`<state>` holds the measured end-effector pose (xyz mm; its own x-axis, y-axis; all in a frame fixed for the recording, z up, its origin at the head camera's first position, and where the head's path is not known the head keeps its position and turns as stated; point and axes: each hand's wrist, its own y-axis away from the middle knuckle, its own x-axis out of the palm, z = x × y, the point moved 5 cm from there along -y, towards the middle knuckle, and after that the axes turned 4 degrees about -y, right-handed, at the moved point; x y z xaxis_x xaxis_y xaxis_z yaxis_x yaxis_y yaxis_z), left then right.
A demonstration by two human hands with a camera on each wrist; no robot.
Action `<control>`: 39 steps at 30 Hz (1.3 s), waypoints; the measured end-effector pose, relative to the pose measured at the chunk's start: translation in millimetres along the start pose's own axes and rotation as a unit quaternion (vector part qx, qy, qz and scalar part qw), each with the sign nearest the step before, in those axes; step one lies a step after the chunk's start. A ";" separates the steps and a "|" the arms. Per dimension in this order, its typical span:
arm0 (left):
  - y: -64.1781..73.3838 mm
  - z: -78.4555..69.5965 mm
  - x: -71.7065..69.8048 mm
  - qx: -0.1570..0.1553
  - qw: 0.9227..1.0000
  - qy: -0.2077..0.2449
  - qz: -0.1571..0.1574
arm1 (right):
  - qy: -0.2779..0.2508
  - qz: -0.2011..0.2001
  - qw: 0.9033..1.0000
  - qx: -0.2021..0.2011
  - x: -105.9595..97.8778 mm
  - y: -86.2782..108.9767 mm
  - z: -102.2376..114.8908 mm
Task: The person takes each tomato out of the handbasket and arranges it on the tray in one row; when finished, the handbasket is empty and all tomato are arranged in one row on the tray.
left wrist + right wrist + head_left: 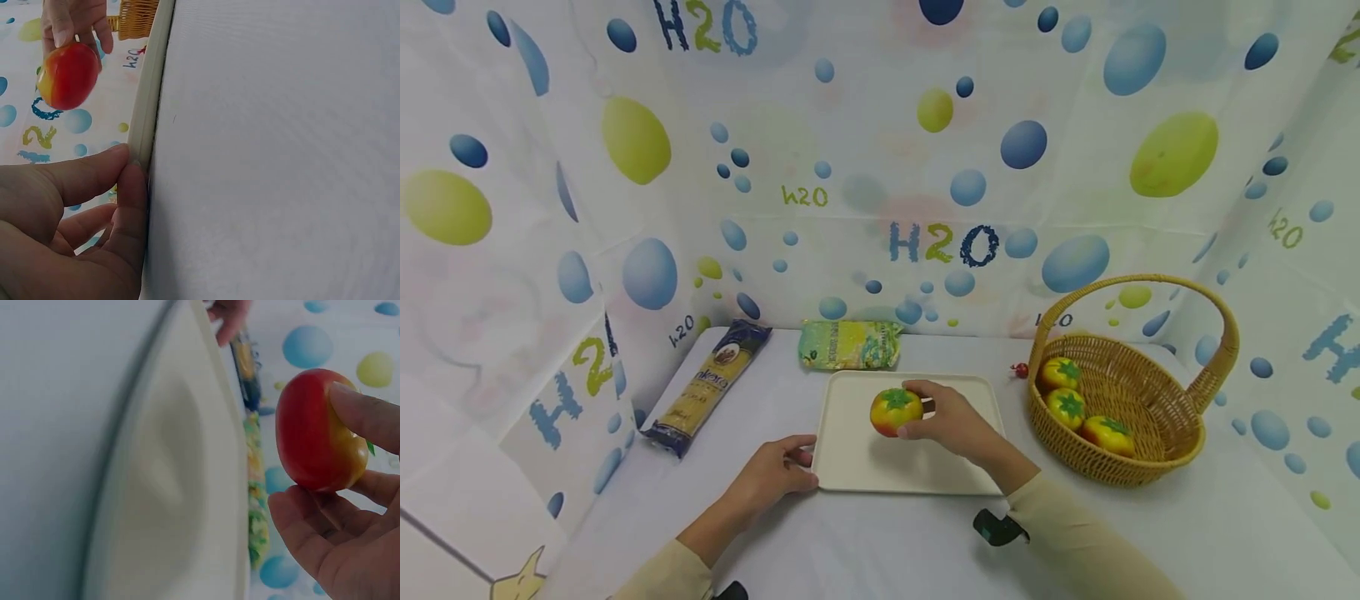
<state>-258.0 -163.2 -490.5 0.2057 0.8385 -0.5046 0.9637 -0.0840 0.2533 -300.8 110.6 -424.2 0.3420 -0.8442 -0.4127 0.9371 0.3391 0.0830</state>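
Note:
My right hand (951, 422) holds a red-and-yellow persimmon (895, 413) with a green leafy top, thumb on one side and fingers on the other. The persimmon is above the cream tray (850, 467), whose surface carries a soft shadow; in the right wrist view the fruit's red underside (306, 431) shows. At the tray's left edge, my left hand (769, 477) pinches the rim between thumb and index finger, seen close up in the left wrist view at the tray rim (148, 100).
A wicker basket (1187, 442) with a tall handle stands to the right, several persimmons (1066, 407) inside. Behind the tray lies a green-yellow packet (850, 345); a blue-and-gold pasta bag (707, 387) lies at the left. A small red item (1019, 370) sits beside the basket. Patterned curtains enclose the table.

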 end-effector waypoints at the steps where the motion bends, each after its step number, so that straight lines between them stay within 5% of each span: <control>1: -0.3 0.6 0.0 -0.001 1.000 0.002 0.001 | 0.006 0.003 1.000 -0.002 6.8 -1.6 -0.6; 16: -3.1 6.0 1.4 -0.012 1.000 0.018 0.013 | 0.060 0.060 0.996 0.003 77.0 -6.3 -5.4; 39: -4.7 6.5 -1.0 -0.006 0.999 0.032 0.017 | 0.069 0.066 0.995 -0.006 87.3 -4.5 -4.0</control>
<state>-261.6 -167.2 -496.6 0.2269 0.8679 -0.4419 0.9539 -0.1066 0.2804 -275.4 37.1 -464.1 0.4477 -0.7279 -0.5194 0.8838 0.4483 0.1336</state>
